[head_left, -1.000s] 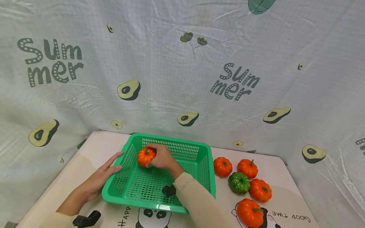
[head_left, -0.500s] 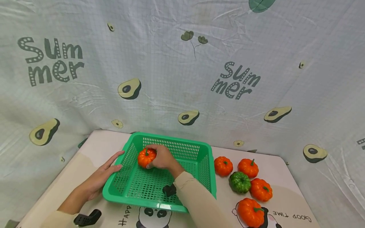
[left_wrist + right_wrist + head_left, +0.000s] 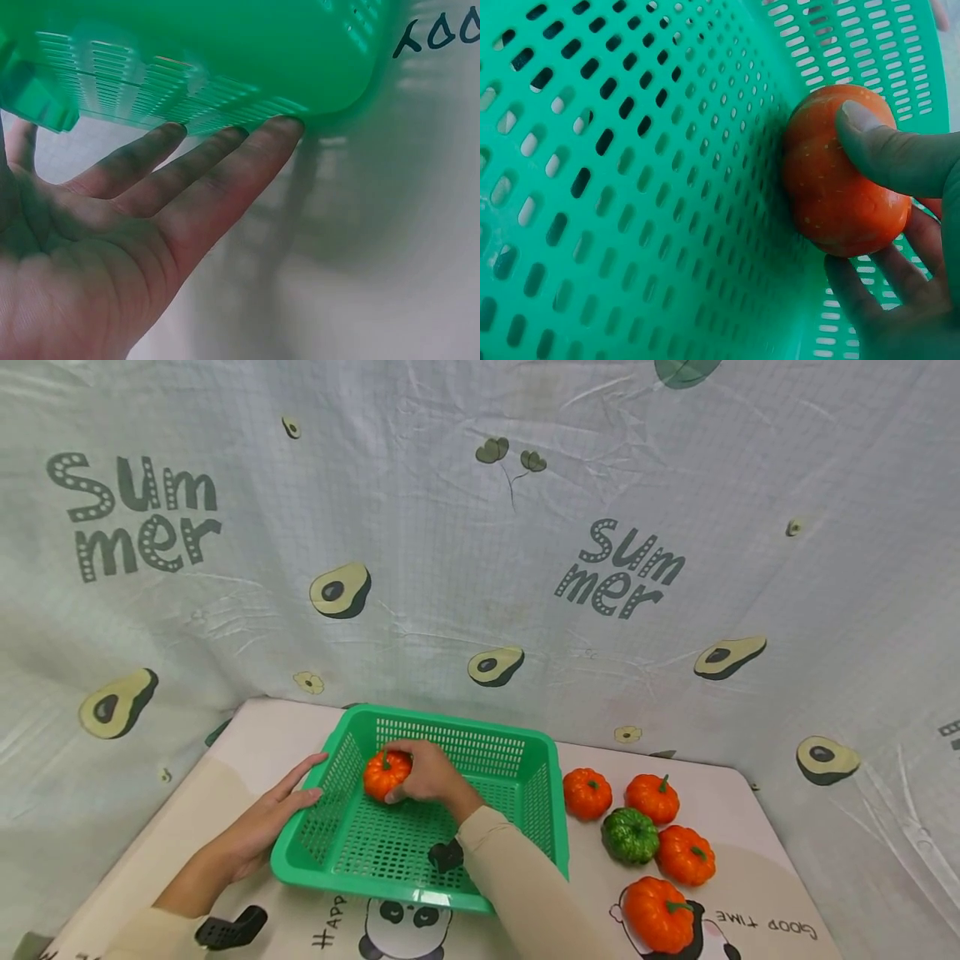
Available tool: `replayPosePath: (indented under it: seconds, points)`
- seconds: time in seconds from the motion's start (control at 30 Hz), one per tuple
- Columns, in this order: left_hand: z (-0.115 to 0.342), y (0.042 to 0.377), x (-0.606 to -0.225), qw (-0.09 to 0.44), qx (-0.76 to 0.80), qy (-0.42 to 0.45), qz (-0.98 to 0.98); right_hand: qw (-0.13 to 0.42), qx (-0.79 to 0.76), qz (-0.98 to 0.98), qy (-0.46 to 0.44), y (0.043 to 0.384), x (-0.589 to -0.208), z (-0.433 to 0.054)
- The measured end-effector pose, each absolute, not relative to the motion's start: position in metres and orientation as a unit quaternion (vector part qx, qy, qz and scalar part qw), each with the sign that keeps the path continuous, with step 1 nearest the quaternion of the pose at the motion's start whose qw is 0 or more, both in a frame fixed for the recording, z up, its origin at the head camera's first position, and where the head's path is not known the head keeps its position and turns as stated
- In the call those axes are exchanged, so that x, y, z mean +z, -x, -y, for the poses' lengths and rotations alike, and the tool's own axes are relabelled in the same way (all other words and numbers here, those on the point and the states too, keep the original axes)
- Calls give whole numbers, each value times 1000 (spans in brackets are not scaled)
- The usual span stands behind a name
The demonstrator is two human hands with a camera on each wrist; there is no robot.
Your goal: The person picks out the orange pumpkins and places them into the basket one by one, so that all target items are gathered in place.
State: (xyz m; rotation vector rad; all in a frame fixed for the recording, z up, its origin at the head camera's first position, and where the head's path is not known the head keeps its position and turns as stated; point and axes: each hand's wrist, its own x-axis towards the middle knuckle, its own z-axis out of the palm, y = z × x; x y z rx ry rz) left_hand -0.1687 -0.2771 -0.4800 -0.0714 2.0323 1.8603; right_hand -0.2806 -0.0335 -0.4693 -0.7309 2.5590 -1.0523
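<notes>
My right hand [image 3: 433, 774] reaches into the green plastic basket [image 3: 382, 893] and grips a small orange pumpkin [image 3: 381, 779] near its far left corner. In the right wrist view the thumb lies over the side of the pumpkin [image 3: 840, 180], with the other fingers curled round below it, low by the basket floor. My left hand [image 3: 262, 822] is at the basket's left side. Its fingers are nearly straight, and in the left wrist view the fingertips [image 3: 281, 129] touch the outside of the slotted wall [image 3: 157, 71].
Right of the basket lie several more orange pumpkins, one [image 3: 587, 793] close to its wall and another [image 3: 658, 914] near the front. A green pumpkin [image 3: 630, 836] sits among them. A printed cloth [image 3: 420, 568] hangs behind the table [image 3: 757, 860].
Almost nothing differs. The whole scene shifts slightly within the head view, while both hands keep their places at the basket and the pumpkin stays in my right hand.
</notes>
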Motion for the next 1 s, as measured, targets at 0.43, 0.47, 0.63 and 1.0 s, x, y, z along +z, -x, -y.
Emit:
replayPosePath:
  seconds: [0.43, 0.47, 0.63, 1.0]
  points:
    - [278, 167, -483, 188, 660, 15, -727, 148, -395, -872, 249, 280, -471, 28]
    - [277, 167, -483, 189, 660, 15, -727, 146, -405, -868, 246, 280, -470, 27]
    - [278, 169, -482, 188, 656, 15, -730, 140, -452, -849, 235, 280, -464, 20]
    - [278, 170, -481, 190, 663, 11, -724, 146, -508, -819, 223, 286, -454, 8]
